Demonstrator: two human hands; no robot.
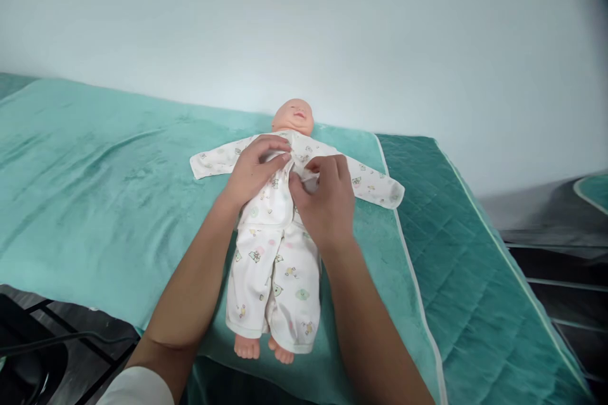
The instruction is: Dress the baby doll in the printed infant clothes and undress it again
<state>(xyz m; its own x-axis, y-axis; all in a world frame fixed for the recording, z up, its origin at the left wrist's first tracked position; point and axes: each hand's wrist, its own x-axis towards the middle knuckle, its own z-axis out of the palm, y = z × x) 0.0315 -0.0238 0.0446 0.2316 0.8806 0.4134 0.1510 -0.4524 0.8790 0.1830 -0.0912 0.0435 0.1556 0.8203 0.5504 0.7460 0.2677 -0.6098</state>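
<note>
A baby doll (293, 117) lies on its back, head toward the wall and arms stretched out sideways. It wears a white printed baby shirt (272, 204) and matching pants (297, 272), its bare feet showing below. My left hand (259, 166) rests on the chest, thumb and fingers closed at the shirt's front edge. On the other side of the front opening, my right hand (331, 199) has its fingers curled, with the thumb and fingertips at the shirt fabric. Any fastener there is too small to make out.
A light green blanket (95, 202) with a pale edge lies under the doll. Beneath it, a darker quilted cover (470, 266) shows at the right. A white wall (304, 25) rises behind. Dark metal bars and a black object (28, 354) are at the lower left.
</note>
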